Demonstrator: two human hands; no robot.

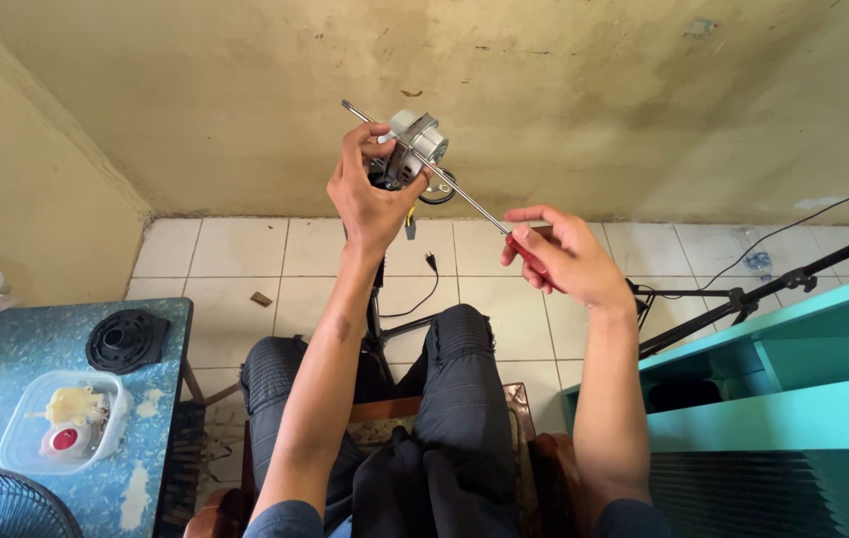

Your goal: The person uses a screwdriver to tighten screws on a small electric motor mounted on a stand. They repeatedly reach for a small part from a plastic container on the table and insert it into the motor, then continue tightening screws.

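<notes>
Left hand [370, 194] grips motor [413, 149]; right hand [564, 257] holds screwdriver [444, 179], tip possibly engaged

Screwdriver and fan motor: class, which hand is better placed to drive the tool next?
Right. The right hand already grips the screwdriver by its red handle, shaft laid across the fan motor, while the left hand is occupied holding that motor up.

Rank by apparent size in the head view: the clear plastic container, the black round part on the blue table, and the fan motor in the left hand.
1. Clear plastic container, largest.
2. Black round part and fan motor: look alike in size; the motor is partly hidden by the left hand and held at a different distance, so no ranking.
</notes>
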